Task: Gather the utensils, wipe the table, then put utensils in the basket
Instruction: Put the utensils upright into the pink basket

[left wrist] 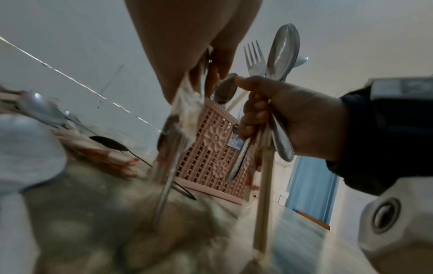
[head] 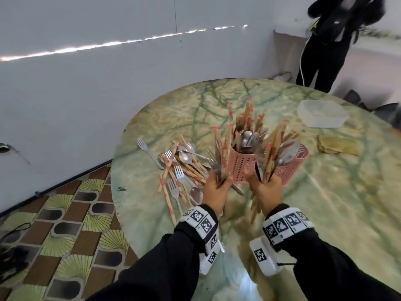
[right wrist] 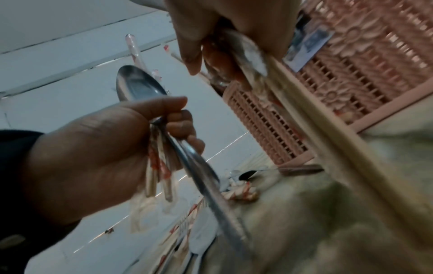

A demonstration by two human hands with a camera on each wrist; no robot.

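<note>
My left hand point(head: 213, 189) grips an upright bundle of red-tipped chopsticks, forks and spoons point(head: 221, 153). My right hand point(head: 265, 190) grips a second bundle of chopsticks and spoons point(head: 275, 148). Both hands are above the table's near side, just in front of two pink perforated baskets point(head: 244, 168) point(head: 291, 168), which hold more utensils. In the left wrist view the right hand point(left wrist: 281, 115) holds a fork and spoons beside a basket point(left wrist: 211, 148). In the right wrist view the left hand point(right wrist: 105, 148) holds a spoon and chopsticks. A loose pile of utensils point(head: 180, 168) lies left of the baskets.
The round green marbled table point(head: 325, 203) carries a clear plastic container point(head: 321, 114) at the far right and a yellowish cloth point(head: 338, 145) nearer. A person in black point(head: 334, 40) stands beyond the table. A white wall point(head: 86, 83) runs along the left.
</note>
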